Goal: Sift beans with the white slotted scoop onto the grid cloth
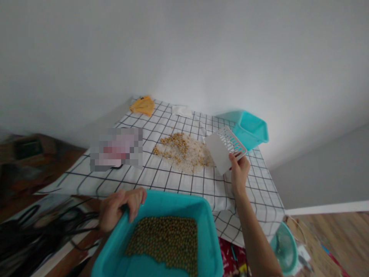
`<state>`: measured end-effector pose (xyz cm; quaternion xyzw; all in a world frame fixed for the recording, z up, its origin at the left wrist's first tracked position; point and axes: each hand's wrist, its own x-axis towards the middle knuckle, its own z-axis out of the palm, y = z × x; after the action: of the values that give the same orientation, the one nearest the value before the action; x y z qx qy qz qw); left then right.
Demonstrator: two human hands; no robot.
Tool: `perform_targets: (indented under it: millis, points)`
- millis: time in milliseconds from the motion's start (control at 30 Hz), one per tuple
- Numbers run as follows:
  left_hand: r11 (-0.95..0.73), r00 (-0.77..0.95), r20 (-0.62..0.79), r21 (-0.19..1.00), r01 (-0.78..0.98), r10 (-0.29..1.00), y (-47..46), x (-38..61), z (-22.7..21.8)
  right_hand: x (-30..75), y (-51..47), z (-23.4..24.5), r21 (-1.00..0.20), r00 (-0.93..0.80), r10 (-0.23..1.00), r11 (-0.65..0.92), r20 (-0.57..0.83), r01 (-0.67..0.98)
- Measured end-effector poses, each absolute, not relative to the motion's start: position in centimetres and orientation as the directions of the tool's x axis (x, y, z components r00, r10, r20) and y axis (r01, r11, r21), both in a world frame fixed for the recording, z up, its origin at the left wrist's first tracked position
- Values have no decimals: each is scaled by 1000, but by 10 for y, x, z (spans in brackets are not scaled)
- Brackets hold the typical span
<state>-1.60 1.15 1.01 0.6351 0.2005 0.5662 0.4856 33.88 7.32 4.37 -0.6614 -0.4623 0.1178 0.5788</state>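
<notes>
My left hand [123, 204] is closed over the left corner of the rim of a teal plastic tub [180, 198], held in front of the table. A layer of small round brownish beans or pellets [168, 236] covers much of its floor. My right hand [240, 173] grips a white plastic scoop [219, 150] by its right side; part of it is solid and part slotted. The scoop is tilted at the right edge of a spread pile of whitish grains [191, 159] on the table. Golden beans or pellets [177, 142] lie mixed into that pile.
A second teal tub [252, 130] stands at the table's back right. On the checked tablecloth [150, 169] are a yellow cloth [143, 105], a white packet [181, 111] and a blurred-out item [117, 149]. Black cables [66, 227] lie at lower left; a teal-rimmed basin [285, 248] sits lower right.
</notes>
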Motion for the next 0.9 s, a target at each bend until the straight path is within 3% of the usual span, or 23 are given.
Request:
perform_targets:
  millis: [367,900]
  points:
    - [-447,270,526,842,-302,807,11,-14,9,338,78,42,-951,474,836,167,277,261]
    - [-434,273,529,834,-340,804,12,-15,6,331,72,48,-922,345,865,285,366,263]
